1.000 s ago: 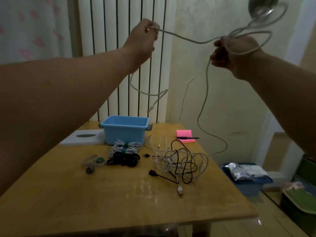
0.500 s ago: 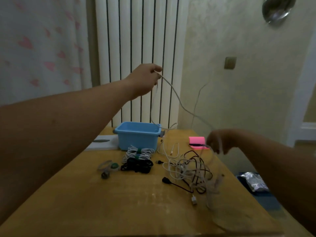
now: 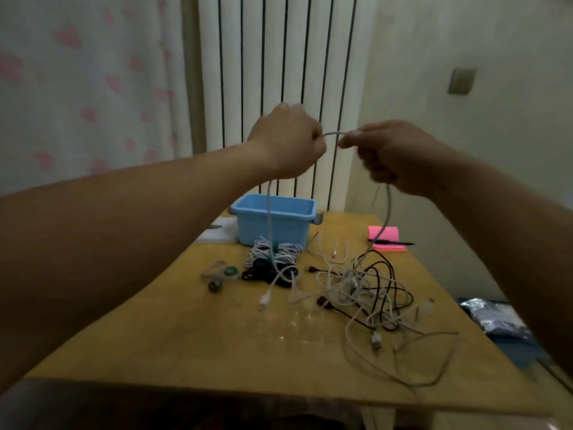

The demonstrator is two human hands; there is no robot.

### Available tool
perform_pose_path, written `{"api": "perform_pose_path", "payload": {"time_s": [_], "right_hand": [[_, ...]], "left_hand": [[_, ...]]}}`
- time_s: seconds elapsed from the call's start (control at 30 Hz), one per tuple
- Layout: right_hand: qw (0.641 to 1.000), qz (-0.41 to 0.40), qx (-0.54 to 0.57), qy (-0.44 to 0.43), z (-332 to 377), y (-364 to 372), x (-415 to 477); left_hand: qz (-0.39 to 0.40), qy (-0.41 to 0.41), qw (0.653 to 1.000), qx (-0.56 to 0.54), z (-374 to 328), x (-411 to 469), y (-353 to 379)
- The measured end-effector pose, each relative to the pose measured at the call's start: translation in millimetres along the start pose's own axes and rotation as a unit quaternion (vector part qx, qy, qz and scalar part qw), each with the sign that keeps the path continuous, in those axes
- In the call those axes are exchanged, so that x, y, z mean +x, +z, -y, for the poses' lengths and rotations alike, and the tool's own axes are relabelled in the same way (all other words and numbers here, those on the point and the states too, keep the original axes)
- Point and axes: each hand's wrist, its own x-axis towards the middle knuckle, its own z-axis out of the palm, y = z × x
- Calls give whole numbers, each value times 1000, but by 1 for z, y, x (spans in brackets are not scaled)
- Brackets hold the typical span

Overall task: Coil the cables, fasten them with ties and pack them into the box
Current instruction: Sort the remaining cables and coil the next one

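Note:
Both hands are raised above the wooden table (image 3: 192, 342), close together. My left hand (image 3: 288, 141) and my right hand (image 3: 393, 153) each grip the same white cable (image 3: 269, 218). A short arc of it spans between them, and its two ends hang down to the table. Below lies a tangle of white and black cables (image 3: 366, 290). Two coiled bundles, one white (image 3: 273, 252) with a green tie and one black (image 3: 266, 273), lie in front of the blue plastic box (image 3: 276, 220).
A roll of green tie tape (image 3: 228, 271) and a small dark object (image 3: 214, 286) lie left of the bundles. A pink notepad (image 3: 384, 237) with a black pen sits at the back right. A white board lies behind the box. Bins stand on the floor at right.
My right hand came up from near the table and met my left hand, which came down. Both now hold the white cable close together, with its ends trailing on the table.

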Motion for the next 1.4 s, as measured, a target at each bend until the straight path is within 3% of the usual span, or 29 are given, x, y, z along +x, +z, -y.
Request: {"api": "perform_pose_path", "payload": {"time_s": [0.1,0.23,0.3,0.4,0.57,0.7,0.77,0.8,0.87,0.9,1.0,1.03,1.13,1.3,1.33,1.4], "right_hand": [[994,-95,43,-26,-12,-44,6],[973,-221,70,27,-56,-97,5],[962,-258,57,63,-85,-108,3],[944,-308,31,114,-120,-105,5],[918,-355,63,163,-150,-96,3],[938,-307,39,158,-153,-64,3],[949,-282,16,138,-149,-39,2],[955,-270,11,125,-147,-27,1],[961,-256,11,102,-146,-4,-4],[963,-252,8,94,-147,4,-7],[966,-245,-26,77,-151,16,-16],[966,-244,-31,76,-153,17,-19],[966,-244,-10,87,-161,16,-28],[967,-232,17,100,-163,15,-44],[968,-230,20,99,-162,15,-48],[968,-233,22,88,-159,11,-54]], "left_hand": [[75,-81,982,-153,31,-22,4],[170,-200,864,-430,70,-72,17],[186,-224,827,-481,81,-93,28],[207,-242,820,-476,90,-116,48],[107,-316,745,-577,111,-142,76],[55,-365,622,-691,93,-134,90],[51,-374,589,-714,68,-122,96],[52,-376,593,-710,54,-115,98],[54,-372,637,-673,27,-103,102],[58,-355,686,-632,16,-99,104],[58,-236,889,-388,1,-93,112],[31,-201,918,-340,-1,-91,112],[-36,-133,919,-369,-11,-85,92],[-35,-196,821,-535,-33,-68,75],[-24,-197,821,-535,-35,-67,76],[11,-177,875,-451,-39,-67,82]]}}
